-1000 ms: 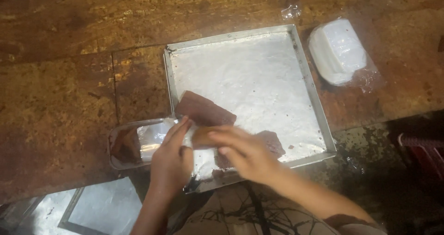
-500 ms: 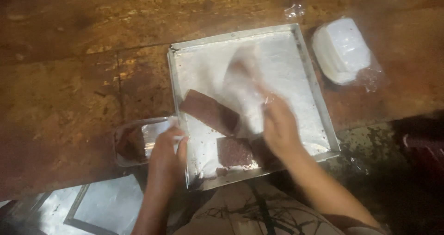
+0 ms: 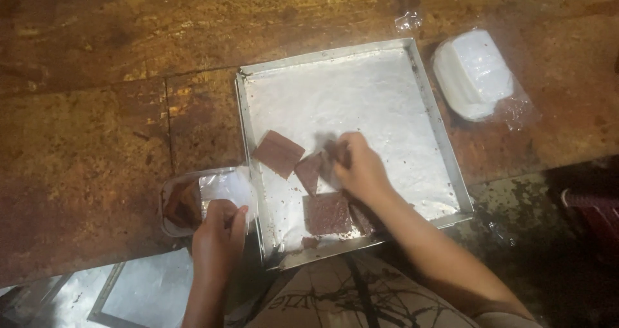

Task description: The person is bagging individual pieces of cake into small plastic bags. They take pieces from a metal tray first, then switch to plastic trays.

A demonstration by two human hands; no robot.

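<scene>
Brown cake slices [image 3: 278, 152], flat, dark and matte, roughly square to rectangular, lying in the near left part of a shallow square metal tray [image 3: 445, 141] lined with pale paper. Three lying loose: one at far left, turned so a corner faces the near side; a narrower one [image 3: 309, 172] just right of it, long axis running near to far; a squarer one [image 3: 327, 213] nearer the tray's near rim, edges roughly parallel to that rim, crumbs scattered around it. A fourth piece [image 3: 335, 152], blurred, pinched in the fingers of the right hand [image 3: 361, 170]; shape and heading hard to make out.

Right hand curled partly closed around that piece, over the tray's near middle. Left hand [image 3: 218, 234] on the desk [image 3: 90, 141] just left of the tray, thumb and fingers closed on the edge of a small clear plastic container [image 3: 207, 196]. Inside the container, at its left end, something dark brown [image 3: 182, 205], dim behind glare on the plastic; impossible to tell how many pieces.

Far right on the desk, a white stack wrapped in clear plastic [image 3: 472, 73], well apart from both hands. Near left corner, another metal tray [image 3: 138, 296], cut off by the picture's edge.
</scene>
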